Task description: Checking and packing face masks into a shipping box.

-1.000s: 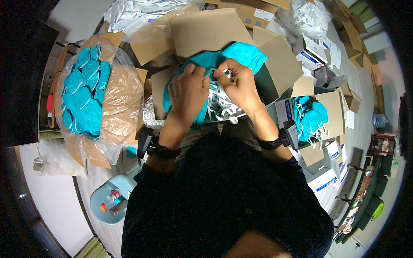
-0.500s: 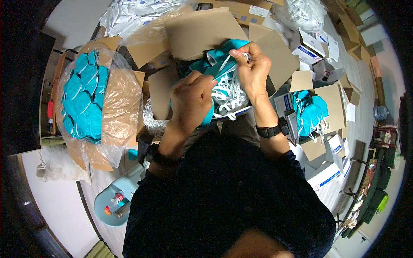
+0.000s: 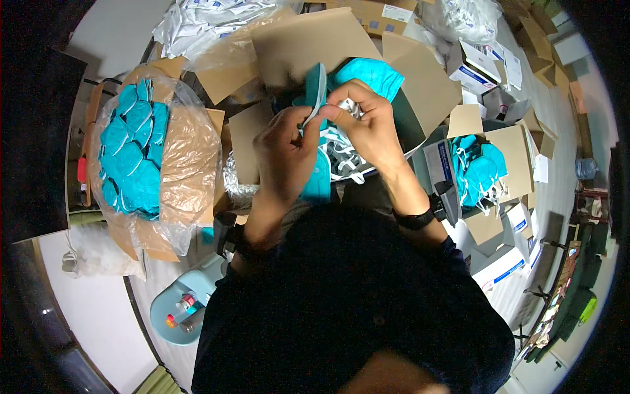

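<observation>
Over an open cardboard box [image 3: 308,49], my left hand [image 3: 287,141] pinches a folded teal face mask [image 3: 315,82] by its pale edge. The mask stands upright, seen edge-on. My right hand [image 3: 369,128] is closed at the same edge, thumb and fingertips meeting those of the left; whether a strap is between them is too small to tell. Behind the right hand another teal face mask [image 3: 371,73] lies in the box. White elastic straps [image 3: 342,157] bunch below the hands, and a further teal mask [image 3: 318,180] lies beside the left wrist.
At left, a plastic-lined carton [image 3: 187,151] holds many teal masks [image 3: 134,157]. A smaller box of masks [image 3: 478,164] stands at right, with white cartons [image 3: 502,262] near it. A light blue bin [image 3: 172,305] with bottles sits at lower left. Plastic-wrapped white packets [image 3: 210,23] lie at the back.
My hands have drawn together, and the right has moved left and down. The held mask now stands upright rather than stretched with its straps between the hands.
</observation>
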{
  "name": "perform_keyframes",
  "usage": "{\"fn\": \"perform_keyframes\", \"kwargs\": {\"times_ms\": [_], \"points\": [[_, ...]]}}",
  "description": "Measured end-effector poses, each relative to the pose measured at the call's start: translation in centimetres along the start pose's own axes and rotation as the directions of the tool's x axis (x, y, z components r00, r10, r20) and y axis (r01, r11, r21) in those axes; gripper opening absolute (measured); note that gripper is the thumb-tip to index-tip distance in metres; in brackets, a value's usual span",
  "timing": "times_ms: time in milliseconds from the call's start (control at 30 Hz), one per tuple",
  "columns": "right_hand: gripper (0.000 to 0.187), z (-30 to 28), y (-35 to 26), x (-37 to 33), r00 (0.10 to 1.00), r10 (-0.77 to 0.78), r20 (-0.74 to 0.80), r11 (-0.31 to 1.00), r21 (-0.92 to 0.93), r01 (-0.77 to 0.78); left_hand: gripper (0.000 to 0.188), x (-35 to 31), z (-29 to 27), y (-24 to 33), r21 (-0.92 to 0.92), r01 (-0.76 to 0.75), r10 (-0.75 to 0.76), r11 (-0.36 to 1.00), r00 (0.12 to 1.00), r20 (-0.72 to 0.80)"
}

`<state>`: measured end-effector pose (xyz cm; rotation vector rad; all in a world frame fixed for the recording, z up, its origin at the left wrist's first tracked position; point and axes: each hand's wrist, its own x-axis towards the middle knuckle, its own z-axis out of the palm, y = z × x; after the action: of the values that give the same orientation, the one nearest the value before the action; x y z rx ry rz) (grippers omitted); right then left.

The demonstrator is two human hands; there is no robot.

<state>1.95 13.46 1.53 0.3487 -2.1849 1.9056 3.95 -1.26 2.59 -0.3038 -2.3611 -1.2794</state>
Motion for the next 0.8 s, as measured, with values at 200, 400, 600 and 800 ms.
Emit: {"fn": "perform_keyframes", "kwargs": {"times_ms": [200,400,600,800], "points": [[0.005,-2.9,3.1,1.4,0.952,-0.264,-0.154,0.873,-0.458,0.168,0.010,-1.0,-0.7,-0.3,-0.031,-0.058,0.059,0.998,0.998,0.009],[0.011,-3.4,-0.8,1.2,0.976,-0.187,-0.112,0.948,-0.279,0.150,0.014,0.5,-1.7,-0.4,-0.151,0.122,-0.137,0.981,0.986,-0.095],[0.021,-0.1,-2.3,-0.7,0.969,-0.249,-0.002,0.935,-0.263,0.240,0.015,0.7,-0.6,0.2,-0.164,0.133,-0.153,0.977,0.982,-0.115],[0.015,-0.3,-1.3,-0.9,0.960,-0.276,0.055,0.934,-0.219,0.282,0.014,0.7,0.0,1.1,-0.341,0.170,-0.239,0.924,0.956,-0.169]]}}
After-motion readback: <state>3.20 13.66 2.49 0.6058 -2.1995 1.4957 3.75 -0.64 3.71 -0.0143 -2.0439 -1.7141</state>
